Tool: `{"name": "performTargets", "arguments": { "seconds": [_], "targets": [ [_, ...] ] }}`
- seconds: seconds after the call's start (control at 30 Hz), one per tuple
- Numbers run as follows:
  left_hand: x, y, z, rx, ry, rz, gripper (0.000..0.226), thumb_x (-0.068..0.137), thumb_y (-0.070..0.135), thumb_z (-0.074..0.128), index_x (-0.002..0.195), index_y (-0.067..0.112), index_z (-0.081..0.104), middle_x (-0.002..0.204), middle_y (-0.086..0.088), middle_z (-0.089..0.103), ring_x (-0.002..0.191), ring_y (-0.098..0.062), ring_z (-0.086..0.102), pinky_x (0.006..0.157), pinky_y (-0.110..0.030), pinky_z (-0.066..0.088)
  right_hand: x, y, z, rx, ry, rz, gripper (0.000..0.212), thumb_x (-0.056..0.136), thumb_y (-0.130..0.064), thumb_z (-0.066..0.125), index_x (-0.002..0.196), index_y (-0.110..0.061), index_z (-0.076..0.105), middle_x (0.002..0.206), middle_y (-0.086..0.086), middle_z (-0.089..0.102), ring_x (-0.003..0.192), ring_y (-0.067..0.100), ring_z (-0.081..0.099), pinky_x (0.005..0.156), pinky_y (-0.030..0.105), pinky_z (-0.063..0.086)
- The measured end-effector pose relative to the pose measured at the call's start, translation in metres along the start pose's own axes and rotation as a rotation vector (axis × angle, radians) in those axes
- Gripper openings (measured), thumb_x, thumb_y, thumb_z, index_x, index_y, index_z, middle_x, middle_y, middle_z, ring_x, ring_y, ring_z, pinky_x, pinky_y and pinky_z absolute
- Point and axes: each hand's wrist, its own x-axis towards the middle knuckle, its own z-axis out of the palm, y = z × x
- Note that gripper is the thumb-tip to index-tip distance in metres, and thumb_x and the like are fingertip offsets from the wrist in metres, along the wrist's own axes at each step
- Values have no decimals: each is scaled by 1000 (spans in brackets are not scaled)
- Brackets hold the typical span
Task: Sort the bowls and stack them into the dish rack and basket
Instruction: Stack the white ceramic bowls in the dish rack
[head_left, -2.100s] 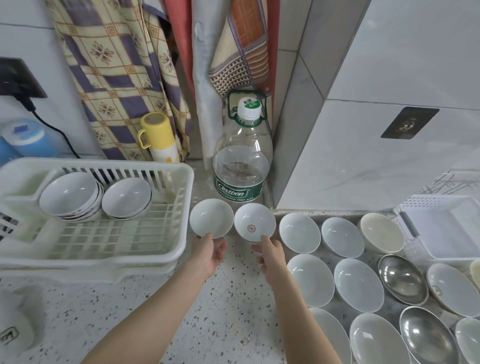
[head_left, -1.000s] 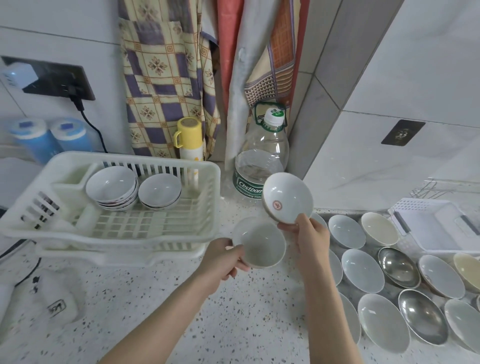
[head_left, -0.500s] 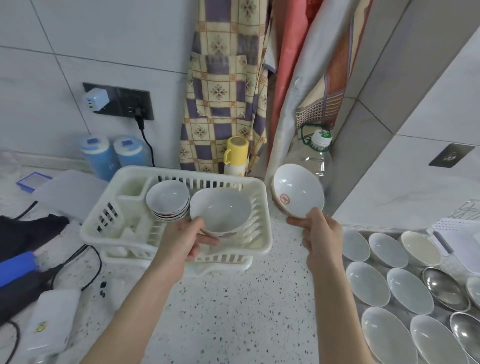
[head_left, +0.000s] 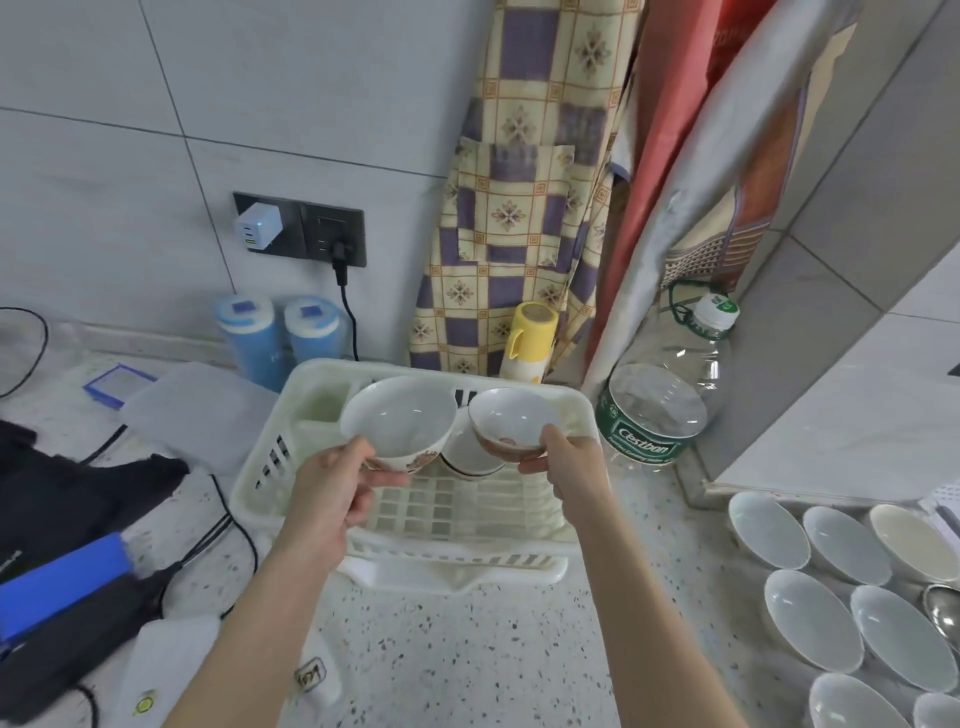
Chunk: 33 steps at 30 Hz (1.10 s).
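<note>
Hands are each gripping a bowl: left hand (head_left: 332, 486) holding the larger bowl (head_left: 397, 421), right hand (head_left: 569, 457) the smaller bowl (head_left: 511, 423), over the dish rack (head_left: 519, 525), likely for stacking by size.

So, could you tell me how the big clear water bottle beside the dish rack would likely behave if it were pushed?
The water bottle looks nearly empty, so it is probably light and would slide or tip easily. Its walls look thin, so they may flex. It stands close to the dish rack, so it could bump that.
</note>
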Motion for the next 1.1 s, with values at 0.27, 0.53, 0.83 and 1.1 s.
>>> {"name": "performTargets", "arguments": {
  "seconds": [0.27,0.53,0.83,1.1],
  "targets": [
    [23,4,-5,-10,1,-16,24,91,12,46,102,-3,60,82,-19,76,32,-8,21,31,-17,19,38,8,38,-215,-11,67,31,90,-24,43,99,2,59,75,13,74,51,13,42,47,23,33],
    [44,4,3,-42,-22,-29,23,89,12,47,102,0,61,83,-20,76,33,-8,23,33,-18,20,53,17,50,-290,-62,134,36,95,-25,38,119,-2,54,63,4,70,49,12,38,43,21,31],
    [53,5,21,-37,-40,-66,24,89,13,47,102,-2,61,82,-19,77,32,-9,23,35,-17,20,54,27,57,-307,-64,136,41,93,-20,36,124,2,52,65,6,69,49,11,39,45,23,28],
    [58,2,30,-26,-54,-80,20,88,11,48,98,-1,60,79,-18,77,30,-8,23,33,-16,21,47,35,59,-269,-83,52,17,88,-11,37,99,-18,49,68,4,67,49,14,36,42,23,28]
  ]
}}
